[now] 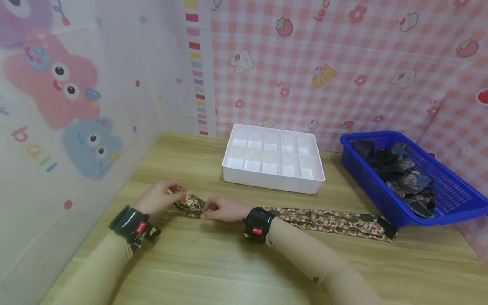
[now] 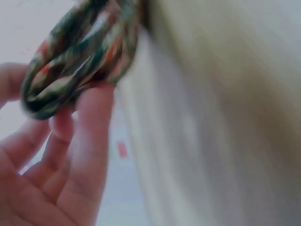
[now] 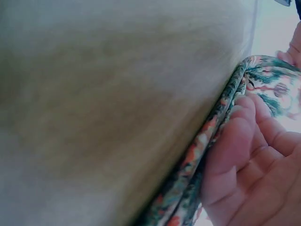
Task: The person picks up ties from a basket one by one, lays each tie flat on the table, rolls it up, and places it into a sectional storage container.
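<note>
A floral necktie (image 1: 343,224) lies stretched across the table, its seamed back facing up and its far right end against the blue basket. At its left part the cloth is gathered into loops (image 2: 80,61). My left hand (image 1: 162,198) holds these loops between thumb and fingers, as the left wrist view shows. A short way to the right, my right hand (image 1: 226,209) pinches the tie (image 3: 188,160) between thumb and fingers, close to the tabletop. Part of the tie is hidden under the right hand and its wrist camera.
Behind the hands stands a white divided box (image 1: 272,182) with two rows of compartments. A blue plastic basket (image 1: 360,178) at the right holds several dark and patterned cloth pieces (image 1: 404,173). Printed cloths (image 1: 343,63) hang at the back and left edges of the wooden table (image 1: 183,262).
</note>
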`<state>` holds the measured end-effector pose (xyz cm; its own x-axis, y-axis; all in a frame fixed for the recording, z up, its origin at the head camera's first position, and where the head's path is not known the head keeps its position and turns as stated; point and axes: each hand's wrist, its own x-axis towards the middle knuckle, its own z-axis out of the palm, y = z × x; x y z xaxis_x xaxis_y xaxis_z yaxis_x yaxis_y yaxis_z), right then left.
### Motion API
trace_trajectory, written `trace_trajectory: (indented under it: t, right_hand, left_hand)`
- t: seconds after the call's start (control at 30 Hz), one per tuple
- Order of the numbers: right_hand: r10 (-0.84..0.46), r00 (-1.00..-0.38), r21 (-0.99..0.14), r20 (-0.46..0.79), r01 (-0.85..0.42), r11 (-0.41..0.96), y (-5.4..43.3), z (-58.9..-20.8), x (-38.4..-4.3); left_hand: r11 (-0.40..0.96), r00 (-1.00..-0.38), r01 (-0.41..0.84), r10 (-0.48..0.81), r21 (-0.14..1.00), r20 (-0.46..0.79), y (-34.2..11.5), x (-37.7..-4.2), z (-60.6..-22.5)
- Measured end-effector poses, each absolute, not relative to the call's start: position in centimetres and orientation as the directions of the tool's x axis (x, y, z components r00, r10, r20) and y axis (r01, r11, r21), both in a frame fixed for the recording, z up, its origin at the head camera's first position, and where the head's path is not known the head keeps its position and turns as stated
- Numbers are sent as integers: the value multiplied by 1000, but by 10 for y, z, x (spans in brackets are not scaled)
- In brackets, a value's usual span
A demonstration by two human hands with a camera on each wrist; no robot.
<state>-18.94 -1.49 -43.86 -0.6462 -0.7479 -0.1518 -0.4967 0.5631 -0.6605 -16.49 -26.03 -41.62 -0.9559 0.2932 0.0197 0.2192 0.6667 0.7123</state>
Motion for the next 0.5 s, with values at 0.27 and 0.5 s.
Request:
trace_trajectory:
  t: [0.27, 0.5]
  right_hand:
    - [-646, -686, -828, -335, -113, 549, -4, -430, -190]
    - [-627, -652, -858, -426, 72, 508, 9, -430, -190]
  left_hand:
    - [423, -870, 330, 482, 844, 99, -212, -177, -404]
    - [472, -799, 474, 585, 743, 138, -199, -180, -416]
